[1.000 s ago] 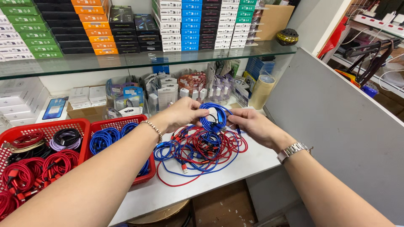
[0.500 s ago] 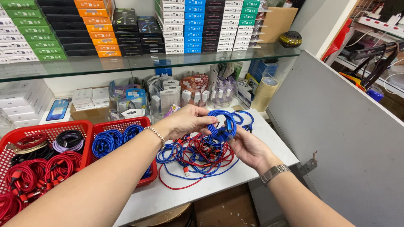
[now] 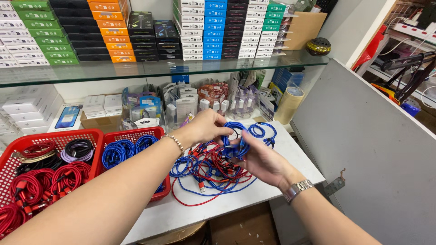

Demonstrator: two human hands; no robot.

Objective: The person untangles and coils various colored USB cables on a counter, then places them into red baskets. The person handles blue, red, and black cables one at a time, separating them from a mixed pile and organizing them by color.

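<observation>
My left hand [image 3: 206, 128] and my right hand [image 3: 261, 159] both grip a coil of blue cable [image 3: 236, 139], held just above a tangled heap of red and blue cables [image 3: 206, 174] on the white counter [image 3: 290, 149]. A beaded bracelet sits on my left wrist and a metal watch on my right. More blue loops [image 3: 265, 131] lie just behind the coil. The small red basket [image 3: 156, 196] with coiled blue cables [image 3: 119, 152] is left of the heap.
A larger red basket [image 3: 54, 136] at far left holds coiled red, black and purple cables. Packaged accessories and a tape roll [image 3: 289, 104] stand at the counter's back under a glass shelf [image 3: 159, 68] of stacked boxes. A grey panel [image 3: 372, 149] walls the right side.
Both hands have lifted off the heap and drawn together, gathering the blue cable into a coil. My right hand moved left and toward me.
</observation>
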